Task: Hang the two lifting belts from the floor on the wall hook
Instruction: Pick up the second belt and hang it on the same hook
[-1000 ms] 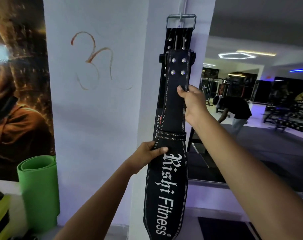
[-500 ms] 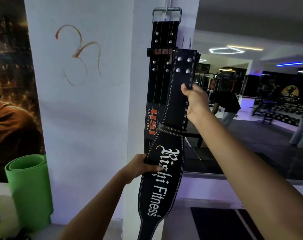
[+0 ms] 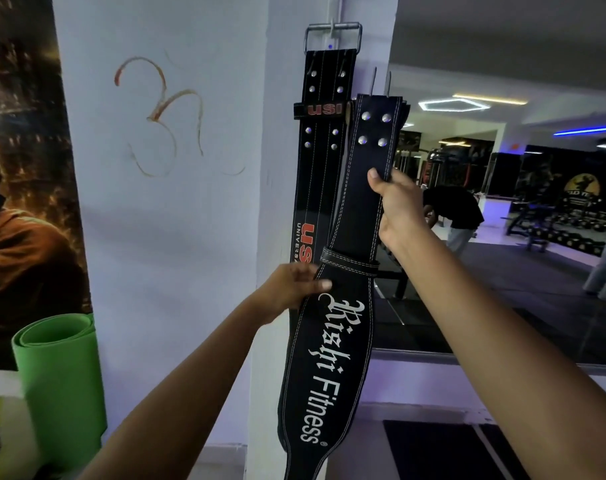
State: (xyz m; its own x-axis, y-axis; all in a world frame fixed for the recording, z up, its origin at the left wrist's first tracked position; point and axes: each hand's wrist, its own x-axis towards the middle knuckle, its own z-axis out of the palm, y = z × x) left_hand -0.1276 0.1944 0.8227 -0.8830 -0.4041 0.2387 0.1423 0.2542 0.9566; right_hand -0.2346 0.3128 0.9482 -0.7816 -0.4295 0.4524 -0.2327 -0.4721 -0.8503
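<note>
A black USI lifting belt [image 3: 320, 161] hangs flat on the white pillar, its metal buckle over the wall hook [image 3: 333, 26]. In front of it and slightly right I hold a second black belt [image 3: 332, 358] lettered "Rishi Fitness", upright and tilted. My right hand [image 3: 396, 206] grips its upper strap just below the rivets. My left hand [image 3: 291, 289] pinches its left edge beside the leather loop. The top of this belt, with two metal prongs sticking up, sits well below the hook and to its right.
A rolled green mat [image 3: 61, 386] stands at the lower left against the wall, under a large poster [image 3: 21, 168]. A wall mirror [image 3: 523, 220] to the right of the pillar reflects gym equipment and people. A dark floor mat [image 3: 446, 452] lies below.
The Rishi Fitness belt has come down and to the right, away from the hook. It covered the USI belt a second ago; that belt now shows in full. Both hands kept their grip.
</note>
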